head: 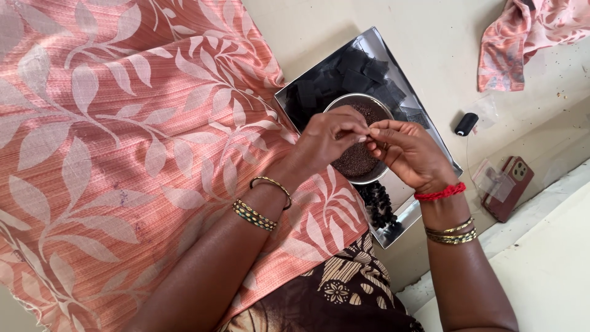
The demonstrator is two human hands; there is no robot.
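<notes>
Head view, looking down at a lap. The left hand (pixel 329 138) and the right hand (pixel 410 150) meet fingertip to fingertip above a small round metal bowl (pixel 337 103) filled with fine dark beads (pixel 356 161). The left forearm enters from the lower left, wrist bent, thumb and forefinger pinched together on something too small to make out. The right forearm rises from the lower right edge; its fingers curl inward and pinch at the same spot, so both hands are closed in a fine grip, with the pinched item unresolved. Bangles circle both wrists, and a red thread (pixel 440 193) binds the right one.

The bowl sits on a shiny square tray (pixel 369 42), partly hidden beneath the hands. Black cut pieces (pixel 350 77) cover the tray's far half, and a strand of black beads (pixel 378 206) lies at its near edge, just below the right wrist. The tray's left corner touches the pink leaf-patterned cloth (pixel 123 141) that drapes the lap and fills the left of the view.

To the right, open pale floor separates the tray from a black thread spool (pixel 466 124) and a reddish phone (pixel 509 186) in a clear bag, both well apart from the hands. A crumpled matching cloth (pixel 522 37) lies at the upper right corner.
</notes>
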